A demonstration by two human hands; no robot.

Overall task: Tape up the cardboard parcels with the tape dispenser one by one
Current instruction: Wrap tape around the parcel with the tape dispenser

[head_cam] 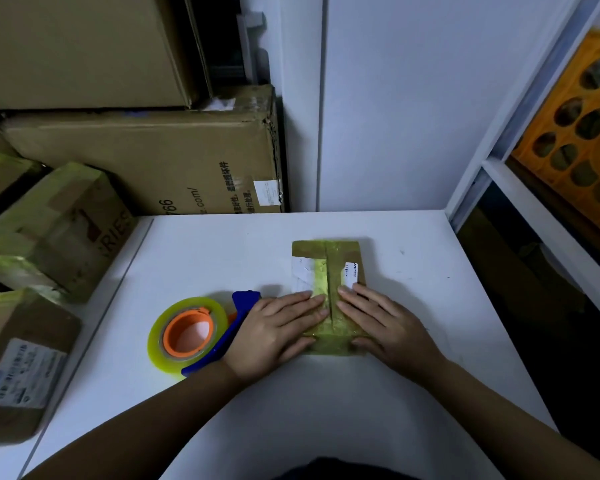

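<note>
- Parcel (328, 271) lies flat on the table (222, 251), right of centre, near the person.
- Yellowish tape already runs lengthwise down its middle and across the near end; this one looks close to sealed.
- Left hand (278, 332) lies flat, fingers straight, pressing the tape left of the seam; it grasps nothing.
- Right hand (383, 327) does the same on the right side, fingers straight, thumb at the near edge.
- Dispenser (201, 332) rests on the table just left of the left wrist, unheld: blue frame, orange hub, clear yellowish roll.
- Judged step: smoothing down the tape, likely the last touch on this parcel.
- Taped boxes (45, 230) stack at the left edge; they look done. Whether any remain untaped I cannot tell.
- Writing: "RIES" on a taped box; "766", ".com/" and Chinese print on the big carton (146, 157) behind.
- White labels on the parcel are too small to read.
</note>
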